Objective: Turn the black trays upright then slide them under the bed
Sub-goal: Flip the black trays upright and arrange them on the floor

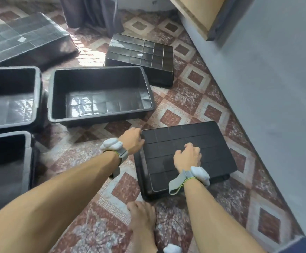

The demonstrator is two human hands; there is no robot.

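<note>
An upside-down black tray [212, 143] lies on the tiled floor right in front of me, its ribbed bottom facing up. My left hand [132, 140] curls around its far left corner. My right hand [187, 156] rests on top of the tray's bottom with bent fingers. Another upside-down tray [141, 55] lies farther back at centre, and a larger one [26, 39] sits at the back left. An upright tray [97, 94] stands open in the middle, with two more upright trays [10, 95] [6, 167] at the left edge.
A grey wall or bed side [276, 88] runs along the right. A wooden board [194, 15] leans at the top right. A dark curtain [92, 13] hangs at the back. My bare foot [143, 220] stands just before the near tray.
</note>
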